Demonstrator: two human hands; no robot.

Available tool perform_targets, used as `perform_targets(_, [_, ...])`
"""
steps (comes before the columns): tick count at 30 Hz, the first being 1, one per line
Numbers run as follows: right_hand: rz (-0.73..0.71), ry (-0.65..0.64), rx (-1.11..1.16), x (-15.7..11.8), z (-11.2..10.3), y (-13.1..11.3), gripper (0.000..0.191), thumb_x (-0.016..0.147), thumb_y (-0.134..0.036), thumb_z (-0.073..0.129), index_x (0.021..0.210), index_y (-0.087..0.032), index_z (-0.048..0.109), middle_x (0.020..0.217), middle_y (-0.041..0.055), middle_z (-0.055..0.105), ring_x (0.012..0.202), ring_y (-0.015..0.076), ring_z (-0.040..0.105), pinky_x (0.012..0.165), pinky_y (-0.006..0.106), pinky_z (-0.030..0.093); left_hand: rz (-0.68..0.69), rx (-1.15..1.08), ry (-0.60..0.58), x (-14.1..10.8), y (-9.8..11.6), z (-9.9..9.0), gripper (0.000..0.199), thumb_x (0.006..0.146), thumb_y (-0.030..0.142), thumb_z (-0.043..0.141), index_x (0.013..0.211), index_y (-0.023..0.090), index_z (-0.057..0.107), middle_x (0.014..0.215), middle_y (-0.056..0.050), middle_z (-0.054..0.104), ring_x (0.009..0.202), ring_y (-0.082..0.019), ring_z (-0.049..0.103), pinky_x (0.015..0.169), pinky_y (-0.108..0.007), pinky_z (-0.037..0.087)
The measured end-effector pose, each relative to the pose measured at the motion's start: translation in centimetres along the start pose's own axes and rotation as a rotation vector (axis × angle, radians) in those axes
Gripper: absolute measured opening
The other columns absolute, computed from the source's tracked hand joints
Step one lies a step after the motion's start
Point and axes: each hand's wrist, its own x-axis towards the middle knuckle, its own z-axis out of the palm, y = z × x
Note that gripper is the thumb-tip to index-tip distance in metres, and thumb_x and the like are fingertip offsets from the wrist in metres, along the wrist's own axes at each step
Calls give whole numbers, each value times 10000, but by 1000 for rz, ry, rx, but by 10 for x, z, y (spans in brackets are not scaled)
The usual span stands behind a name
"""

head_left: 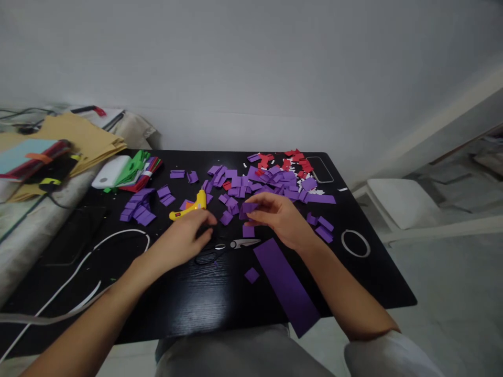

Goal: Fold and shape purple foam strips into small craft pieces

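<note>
head view: the right hand (pixel 280 215) pinches a small purple paper piece (pixel 247 209) between thumb and fingers, held above the tabletop (pixel 173 303) near the middle. the fingers of the left hand (pixel 193 236) are curled and parted from the thumb, with nothing visible gripped. the left hand is just beside a yellow glue gun (pixel 201 199), covering part of it; contact between the two cannot be determined.

scissors (pixel 244 243) lie between the two hands, slightly toward the near edge, with the blades pointing right. a long purple strip (pixel 286 288) lies at an angle below the right hand, its lower end extending past the near edge. a purple square (pixel 252 275) lies left of the strip.

beyond the hands, a pile of purple pieces (pixel 277 180) spreads across the tabletop, with red pieces (pixel 302 159) at its far right. a stack of green paper (pixel 133 166) is positioned at the far left, and a white cable (pixel 133 230) curves along the left side.
</note>
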Motion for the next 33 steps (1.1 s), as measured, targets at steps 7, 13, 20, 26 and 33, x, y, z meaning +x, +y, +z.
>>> perform_targets(7, [155,211,127,-1,-15,58,422,595,-257,994,932,-215,743,800,-50,723,731,128,728,705,293,689,-83,164,-339,-21,1,22,236,839,187,675,1073,198,645,1078,-108,718,1029,-320,714,923,-458,571])
perform_targets(13, [142,268,136,2,-25,74,356,628,-373,989,845,-177,786,801,-23,730,709,129,712,717,320,695,-112,242,-369,-24,2,23,189,909,191,657,1097,191,646,1137,-129,683,1093,-328,689,974,-465,558])
perform_targets(20, [87,364,207,-3,-30,79,437,609,-308,1006,967,-238,765,816,-59,683,736,122,680,642,299,700,-117,340,-470,-32,-5,23,128,976,229,560,1064,178,638,1109,-140,701,1027,-322,714,899,-458,591])
perform_targets(26, [72,298,277,-3,-31,77,308,683,-325,972,924,-225,807,899,-25,749,867,143,735,832,343,704,-257,50,-391,-53,-14,-6,347,1028,543,463,1100,230,594,1041,-92,759,892,-276,771,813,-379,604])
perform_targets(33, [69,277,303,-5,-29,75,347,681,-296,984,947,-237,770,889,-39,762,892,144,757,937,387,687,-353,-161,-156,-62,-12,-2,327,954,557,639,1001,244,558,864,3,674,760,-180,676,678,-267,550])
